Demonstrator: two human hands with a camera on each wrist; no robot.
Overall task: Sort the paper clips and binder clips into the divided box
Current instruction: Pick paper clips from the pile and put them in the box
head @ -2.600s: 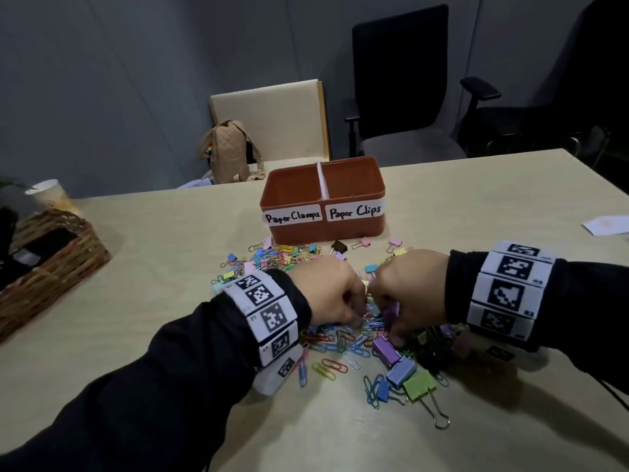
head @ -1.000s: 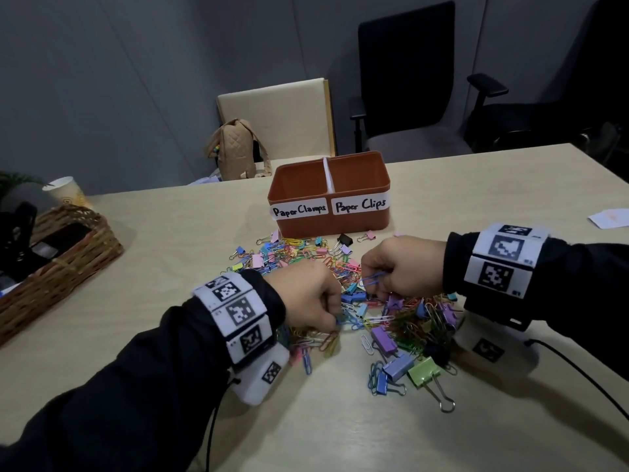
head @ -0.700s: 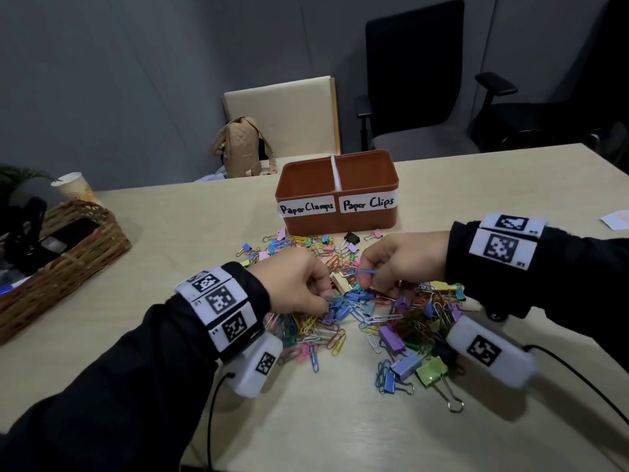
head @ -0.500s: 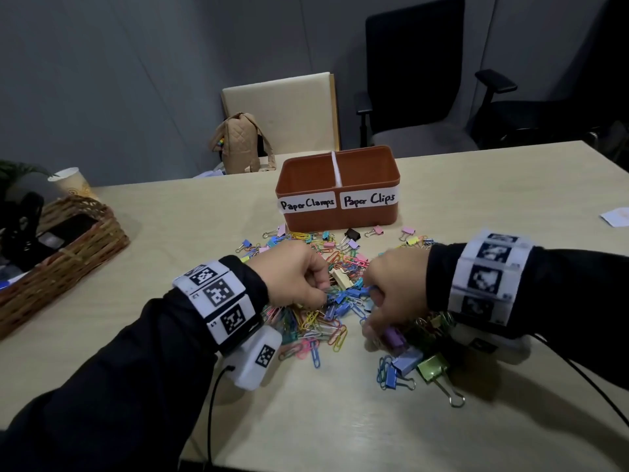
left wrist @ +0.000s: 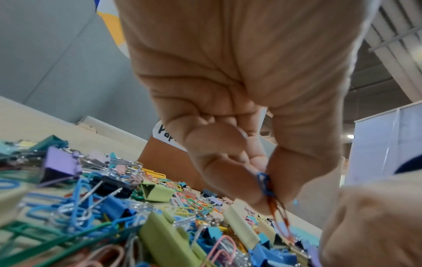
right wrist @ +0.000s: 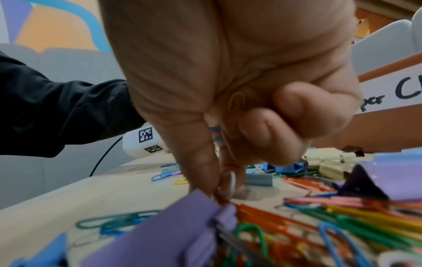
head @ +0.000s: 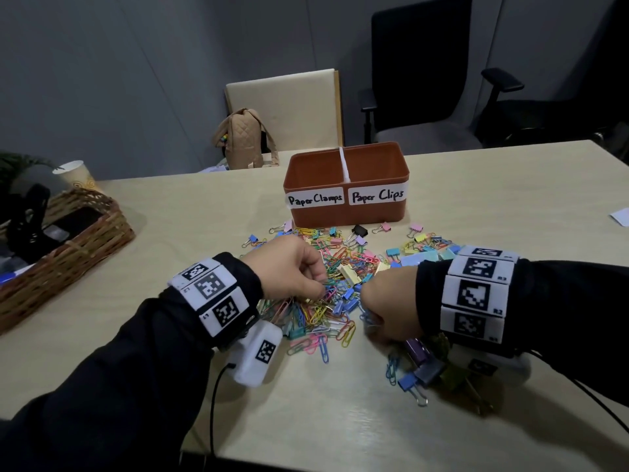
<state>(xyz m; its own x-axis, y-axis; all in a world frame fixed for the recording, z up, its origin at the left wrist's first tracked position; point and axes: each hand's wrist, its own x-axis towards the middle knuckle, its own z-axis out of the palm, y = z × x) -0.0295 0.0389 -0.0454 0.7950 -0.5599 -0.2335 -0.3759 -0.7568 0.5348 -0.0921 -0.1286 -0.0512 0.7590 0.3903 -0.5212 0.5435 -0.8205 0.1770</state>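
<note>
Mixed pastel paper clips, binder clips, rust-orange divided box

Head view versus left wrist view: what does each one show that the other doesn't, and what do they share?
Only the head view shows both box labels, Paper Clamps and Paper Clips, on the orange divided box, plus the wicker basket, the paper cup and the chairs.

Only the left wrist view shows what the left hand holds: a blue paper clip and an orange paper clip pinched between thumb and fingers.

Both show the mixed pile of clips on the table, the box front and part of the right hand.
</note>
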